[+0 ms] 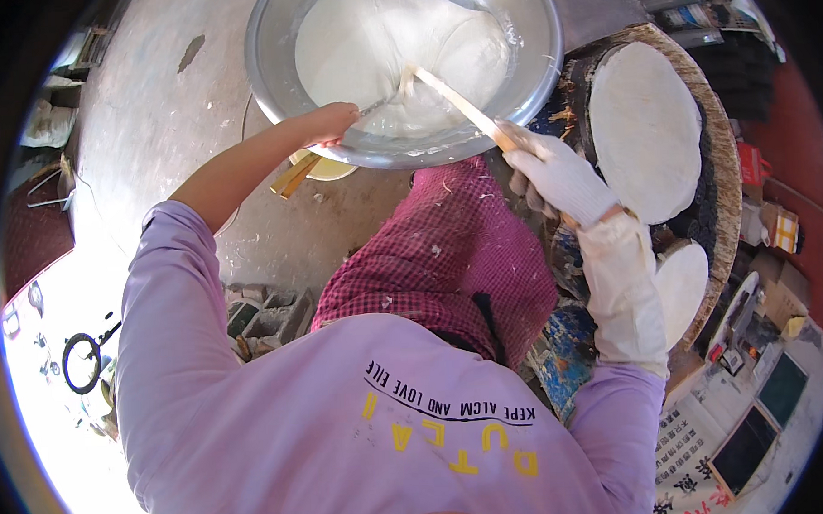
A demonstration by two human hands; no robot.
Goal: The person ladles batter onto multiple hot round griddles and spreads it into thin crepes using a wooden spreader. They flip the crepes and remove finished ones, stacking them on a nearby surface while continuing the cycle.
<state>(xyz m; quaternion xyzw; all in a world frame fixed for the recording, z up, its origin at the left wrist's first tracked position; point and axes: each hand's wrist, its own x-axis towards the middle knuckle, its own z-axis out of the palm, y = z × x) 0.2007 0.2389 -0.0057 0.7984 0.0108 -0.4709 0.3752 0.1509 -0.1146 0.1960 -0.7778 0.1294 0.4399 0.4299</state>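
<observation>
A wide metal basin (272,65) holds a large mass of smooth white dough or thick batter (356,48). My left hand (335,124), bare, is closed on the handle of a thin metal tool (377,106) at the basin's near rim. In my right hand (551,167), which wears a white knitted glove, is a wooden tool (457,102) with a long flat handle. The far ends of both tools meet at the dough's surface. Right of the basin, a large pale round sheet (645,133) lies on a dark round plate. Which kind of tool each is, I cannot tell.
A smaller pale round (682,292) lies nearer me on the right, inside a rough curved rim (727,144). Below the basin's left edge is a yellow container (330,168) with a wooden piece (294,175) by it. Concrete blocks (274,316) stand at left; boxes (780,288) are far right.
</observation>
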